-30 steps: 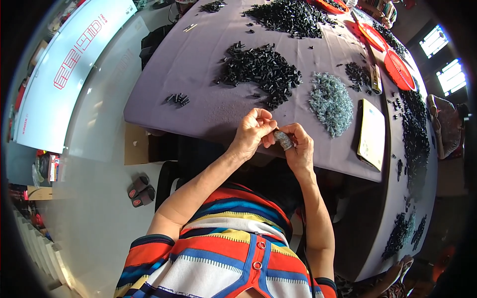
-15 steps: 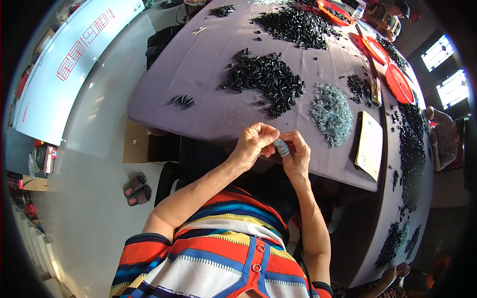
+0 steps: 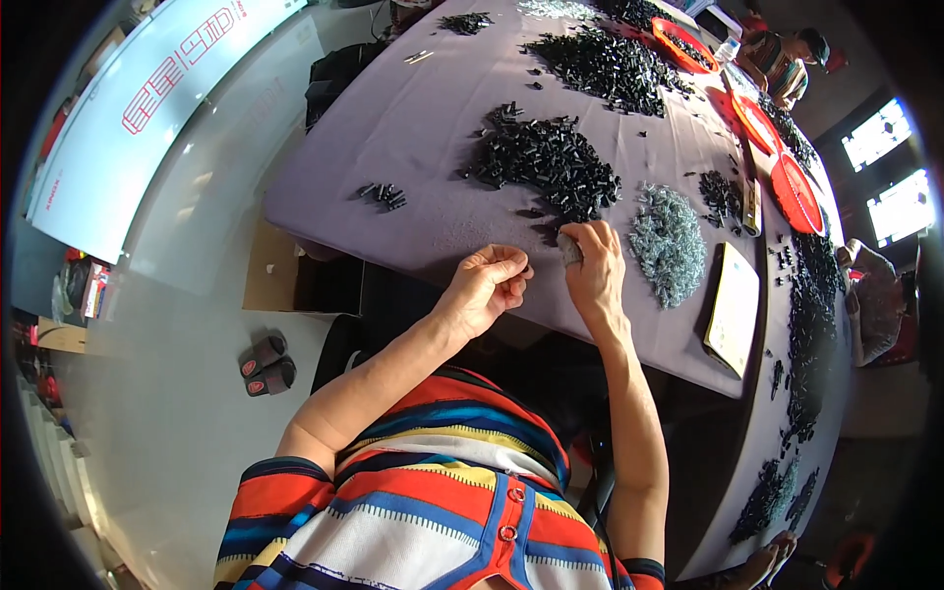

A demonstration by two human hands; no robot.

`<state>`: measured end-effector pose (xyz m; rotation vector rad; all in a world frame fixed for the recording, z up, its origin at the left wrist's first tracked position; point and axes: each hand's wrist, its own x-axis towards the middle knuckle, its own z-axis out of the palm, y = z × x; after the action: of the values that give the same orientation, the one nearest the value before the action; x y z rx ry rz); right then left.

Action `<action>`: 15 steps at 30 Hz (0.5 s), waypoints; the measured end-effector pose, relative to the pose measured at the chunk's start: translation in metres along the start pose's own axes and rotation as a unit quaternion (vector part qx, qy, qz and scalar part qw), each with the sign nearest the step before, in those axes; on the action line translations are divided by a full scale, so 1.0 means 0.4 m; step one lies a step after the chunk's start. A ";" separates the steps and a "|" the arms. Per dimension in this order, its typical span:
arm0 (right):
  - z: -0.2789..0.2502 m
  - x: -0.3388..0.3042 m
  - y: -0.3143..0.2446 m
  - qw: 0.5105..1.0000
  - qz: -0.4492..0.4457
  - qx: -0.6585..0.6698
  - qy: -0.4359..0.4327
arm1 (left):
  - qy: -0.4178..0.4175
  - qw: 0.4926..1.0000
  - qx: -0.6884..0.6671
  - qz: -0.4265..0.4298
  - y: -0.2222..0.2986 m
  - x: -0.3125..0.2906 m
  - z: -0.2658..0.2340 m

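Note:
At the near edge of the cloth-covered table, my left hand (image 3: pixel 484 288) is closed, thumb pressed to the forefinger. Something small and dark shows at its fingertips, too small to make out. My right hand (image 3: pixel 597 273) is over the table edge, its fingers closed round a small grey, speckled, roll-shaped thing (image 3: pixel 569 249), partly hidden by the fingers. Just beyond it lies a big heap of short black tubes (image 3: pixel 546 162). To the right of that hand is a pile of small clear bluish-grey pieces (image 3: pixel 667 244).
A few black tubes (image 3: pixel 382 195) lie at left. A pale yellow booklet-like item (image 3: pixel 733 308) is near the right edge. Red baskets (image 3: pixel 795 192) and more black heaps stand farther off. Another person (image 3: pixel 784 64) sits at the far right. Slippers (image 3: pixel 266 364) lie on the floor.
My hands were together at the grey roll-shaped thing and have parted. My right hand has moved up and over the table with it; my left stays near the edge. The view has shifted slightly.

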<state>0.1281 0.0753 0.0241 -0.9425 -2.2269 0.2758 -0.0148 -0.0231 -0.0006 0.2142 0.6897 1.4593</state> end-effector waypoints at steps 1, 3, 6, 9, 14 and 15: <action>0.006 0.014 -0.005 1.000 -0.003 0.001 -0.002 | 0.001 1.000 -0.002 0.003 0.000 0.001 -0.003; 0.018 0.042 -0.020 0.995 0.018 -0.087 -0.047 | -0.013 1.000 -0.013 0.011 0.001 0.002 -0.008; 0.047 0.059 -0.020 0.982 0.022 -0.167 -0.088 | -0.016 1.000 -0.020 0.017 -0.001 0.000 -0.004; 0.067 0.068 -0.012 0.981 0.007 -0.171 -0.096 | -0.017 0.999 -0.034 0.017 -0.005 0.007 -0.011; 0.056 0.081 -0.005 0.986 -0.057 -0.146 -0.063 | -0.004 0.998 -0.058 0.014 -0.005 0.009 -0.008; 0.043 0.076 -0.009 0.988 -0.058 -0.137 -0.053 | 0.005 0.997 -0.074 0.011 -0.005 0.011 -0.008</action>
<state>0.0996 0.0952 0.0287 -0.9524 -2.4504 -0.0357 -0.0150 -0.0202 -0.0055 0.1001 0.5867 1.5258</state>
